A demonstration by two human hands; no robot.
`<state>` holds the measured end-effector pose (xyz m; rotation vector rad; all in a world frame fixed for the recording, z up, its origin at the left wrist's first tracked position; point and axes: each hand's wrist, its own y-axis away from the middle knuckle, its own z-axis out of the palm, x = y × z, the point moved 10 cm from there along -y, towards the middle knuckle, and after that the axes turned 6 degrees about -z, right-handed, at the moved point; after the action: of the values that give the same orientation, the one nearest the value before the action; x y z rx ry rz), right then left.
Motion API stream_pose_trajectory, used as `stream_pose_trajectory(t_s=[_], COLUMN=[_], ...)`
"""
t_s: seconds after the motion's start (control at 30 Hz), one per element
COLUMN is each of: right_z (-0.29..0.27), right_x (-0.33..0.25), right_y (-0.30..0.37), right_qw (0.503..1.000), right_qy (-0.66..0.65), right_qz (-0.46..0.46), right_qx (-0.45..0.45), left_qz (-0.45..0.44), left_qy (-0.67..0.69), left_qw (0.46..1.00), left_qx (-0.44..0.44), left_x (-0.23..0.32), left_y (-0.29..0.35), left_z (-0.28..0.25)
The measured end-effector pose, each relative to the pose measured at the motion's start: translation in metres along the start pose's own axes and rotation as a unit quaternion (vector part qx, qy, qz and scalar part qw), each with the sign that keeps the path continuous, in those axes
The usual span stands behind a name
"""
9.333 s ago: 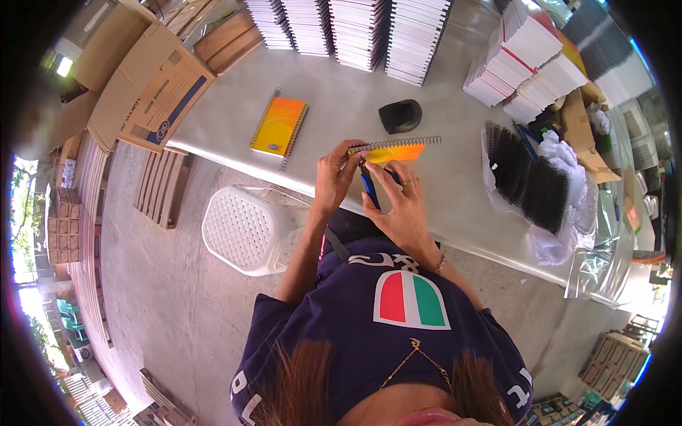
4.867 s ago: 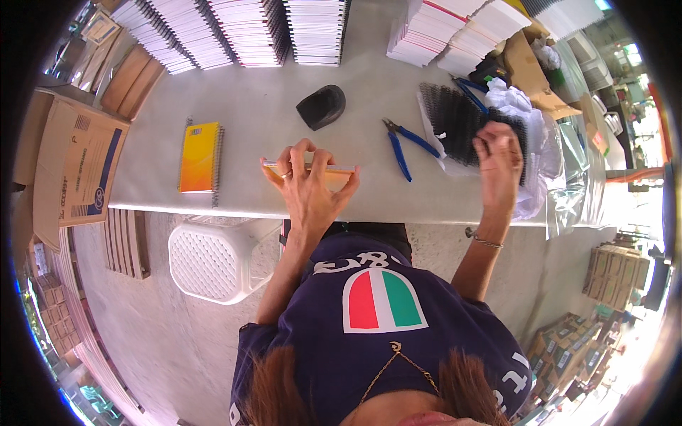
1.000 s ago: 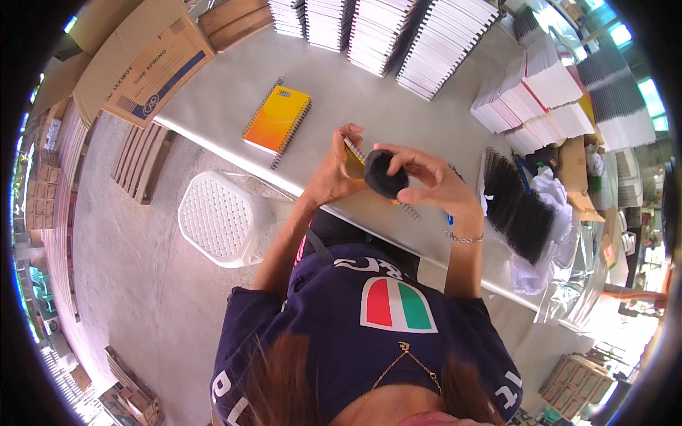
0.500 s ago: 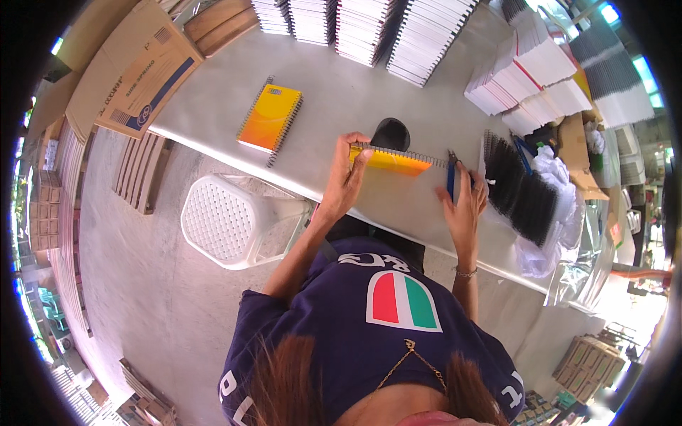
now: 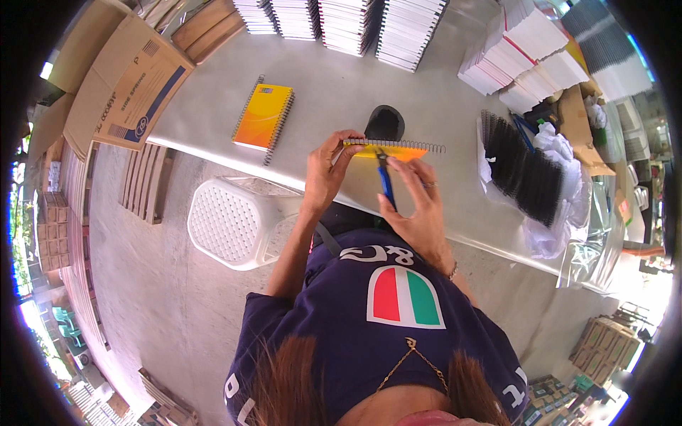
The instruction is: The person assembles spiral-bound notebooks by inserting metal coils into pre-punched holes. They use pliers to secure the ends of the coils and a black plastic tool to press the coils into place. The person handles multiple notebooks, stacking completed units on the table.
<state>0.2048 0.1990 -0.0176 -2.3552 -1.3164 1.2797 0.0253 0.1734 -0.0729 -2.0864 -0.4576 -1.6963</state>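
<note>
A yellow-orange notebook (image 5: 410, 153) is held up at the table's near edge, its dark spiral binding (image 5: 405, 144) along the top with a length of coil sticking out past the right end. My left hand (image 5: 329, 170) pinches its left end between thumb and fingers. Blue-handled pliers (image 5: 385, 181) are in my right hand (image 5: 418, 206), their jaws up against the notebook's cover just below the coil. Just behind the notebook is a round black object (image 5: 384, 123). Farther left lies a second yellow-orange spiral notebook (image 5: 263, 117), its coil also jutting out at both ends.
Tall stacks of spiral-bound books (image 5: 346, 25) line the table's far side. White page blocks (image 5: 513, 53) are piled at the right, near a bundle of black coils (image 5: 522, 170) on white plastic. A cardboard box (image 5: 135, 85) stands left; a white plastic stool (image 5: 227, 220) is by the near edge.
My right hand has moved left with the pliers, from beyond the coil's right end to the notebook's left part. My left hand keeps its pinch on the notebook.
</note>
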Motion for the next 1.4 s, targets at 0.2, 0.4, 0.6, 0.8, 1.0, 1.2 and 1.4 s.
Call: stream_pose_trajectory(t_s=[0.2, 0.4, 0.6, 0.8, 1.0, 1.2, 1.4], right_z=[0.029, 0.033, 0.053, 0.028, -0.052, -0.052, -0.053], right_x=[-0.009, -0.011, 0.006, 0.039, 0.119, 0.118, 0.117], right_y=[-0.002, 0.000, 0.009, 0.009, 0.023, 0.029, 0.029], right_qw=[0.998, 0.999, 0.876, 0.895, 0.966, 0.970, 0.974], right_qy=[0.045, 0.024, -0.412, -0.362, 0.239, 0.235, 0.211], right_qz=[-0.031, -0.027, 0.210, 0.180, 0.094, 0.065, 0.077], right_qx=[-0.040, -0.029, -0.136, -0.187, -0.016, 0.018, 0.020], left_qz=[-0.007, -0.012, 0.048, 0.021, 0.013, 0.023, -0.059], left_qy=[-0.037, -0.035, -0.108, -0.106, -0.058, -0.017, -0.087], left_qw=[0.999, 0.998, 0.984, 0.983, 0.933, 0.921, 0.916], left_qx=[0.037, 0.054, 0.132, 0.151, 0.354, 0.389, 0.387], left_x=[0.002, 0.004, 0.023, 0.037, 0.037, -0.030, -0.065], left_y=[0.007, 0.014, 0.030, 0.027, 0.010, -0.004, 0.003], left_z=[-0.005, -0.006, -0.006, -0.033, -0.169, -0.208, -0.220])
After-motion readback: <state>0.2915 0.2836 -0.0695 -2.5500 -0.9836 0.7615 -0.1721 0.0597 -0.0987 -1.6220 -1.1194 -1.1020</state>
